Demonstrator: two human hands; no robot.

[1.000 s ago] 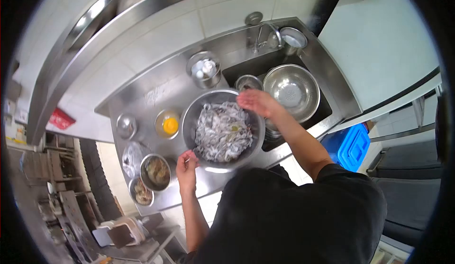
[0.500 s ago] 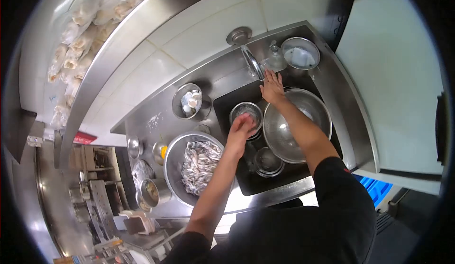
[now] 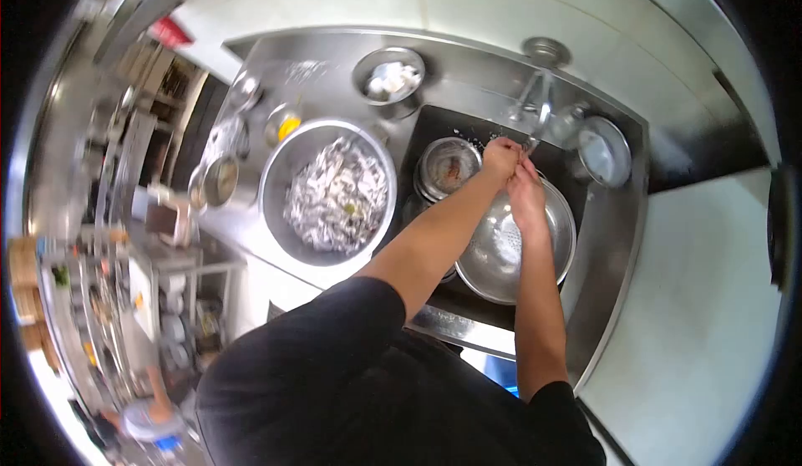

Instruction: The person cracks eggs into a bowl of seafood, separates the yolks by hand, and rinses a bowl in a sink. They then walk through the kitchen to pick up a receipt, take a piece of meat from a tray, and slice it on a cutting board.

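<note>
Both my hands meet beneath the tap, over the dark sink. My left hand presses against my right hand, and their overlapping, blurred fingers hide whether anything lies between them. Just below my right hand sits a large metal bowl with a perforated patch. Left of my hands, a smaller round metal container in the sink has reddish bits inside.
On the steel counter, a big basin holds grey-white strips. Behind it stand a pot with white pieces and a small bowl with yellow contents. Another metal bowl and a clear bottle flank the tap.
My left hand has moved from above the small container to the tap, meeting my right hand. My right hand has come off the tap to below it. The view has turned.
</note>
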